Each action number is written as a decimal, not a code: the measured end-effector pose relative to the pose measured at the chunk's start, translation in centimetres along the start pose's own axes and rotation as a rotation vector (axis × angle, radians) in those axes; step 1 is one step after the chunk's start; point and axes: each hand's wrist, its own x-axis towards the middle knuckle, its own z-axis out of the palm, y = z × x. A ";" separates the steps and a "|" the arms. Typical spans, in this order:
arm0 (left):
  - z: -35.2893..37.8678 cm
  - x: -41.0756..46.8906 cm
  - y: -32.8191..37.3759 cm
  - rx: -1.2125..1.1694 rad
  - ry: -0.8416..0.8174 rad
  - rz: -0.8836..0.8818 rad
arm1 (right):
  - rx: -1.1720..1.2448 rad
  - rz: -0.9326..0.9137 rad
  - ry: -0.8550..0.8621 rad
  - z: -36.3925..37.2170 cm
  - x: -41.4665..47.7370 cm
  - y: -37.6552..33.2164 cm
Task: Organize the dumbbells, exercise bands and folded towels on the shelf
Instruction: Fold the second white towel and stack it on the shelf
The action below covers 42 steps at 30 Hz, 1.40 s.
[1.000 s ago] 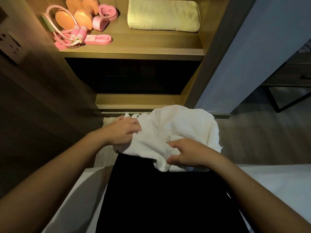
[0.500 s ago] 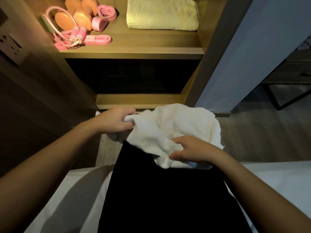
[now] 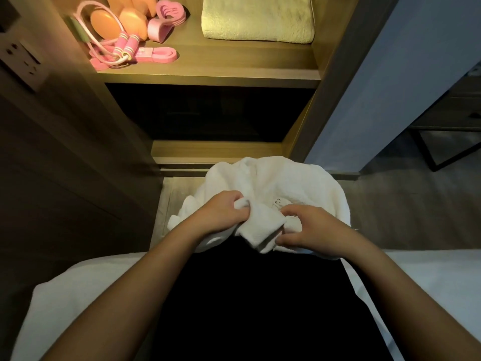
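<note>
Warm light falls on a wooden shelf [image 3: 208, 74] set into a dim room, with a socket [image 3: 23, 61] on the dark panel to its left and a pale blue wall [image 3: 390, 87] to its right. The floor [image 3: 416, 204] is grey. A white bed [image 3: 429, 277] runs across the bottom of the head view, and the person's black lap [image 3: 260, 295] lies between its two sides.

On the lit shelf the orange dumbbells [image 3: 130, 20] sit at the back left. The pink bands [image 3: 156, 54] lie just in front of them, tangled with a rope [image 3: 125, 46]. A yellow towel [image 3: 257, 20], folded flat, lies well apart on the right, which looks like a sorting by kind. The lower bay [image 3: 208, 113] is too dark to read.

The white towel [image 3: 281, 183] is not on the shelf. It lies bunched over the lap, below the shelf front. The left hand [image 3: 221, 214] grips a wad of it, its fingers [image 3: 240, 204] curled tight round the cloth. The right hand [image 3: 309, 227] pinches a doubled edge just beside it. Both hands work close together at one corner, probably to find the hem and square it for folding. By my reading this towel has yet to be folded and then laid by the yellow one.
</note>
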 end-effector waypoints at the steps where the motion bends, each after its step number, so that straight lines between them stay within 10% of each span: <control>1: 0.3 0.1 -0.2 0.008 0.022 -0.009 | 0.047 -0.019 0.016 -0.4 -0.5 -0.5; 17: -3.4 -6.3 -3.3 0.227 -0.119 0.001 | -0.209 0.137 -0.067 1.2 3.5 -4.7; 35: -4.8 -10.9 -9.6 -0.475 0.348 -0.247 | -0.182 0.133 -0.197 0.0 5.2 -3.7; 42: -3.9 -10.7 -10.0 -0.351 0.486 -0.236 | -0.169 0.124 -0.203 -0.1 5.3 -3.5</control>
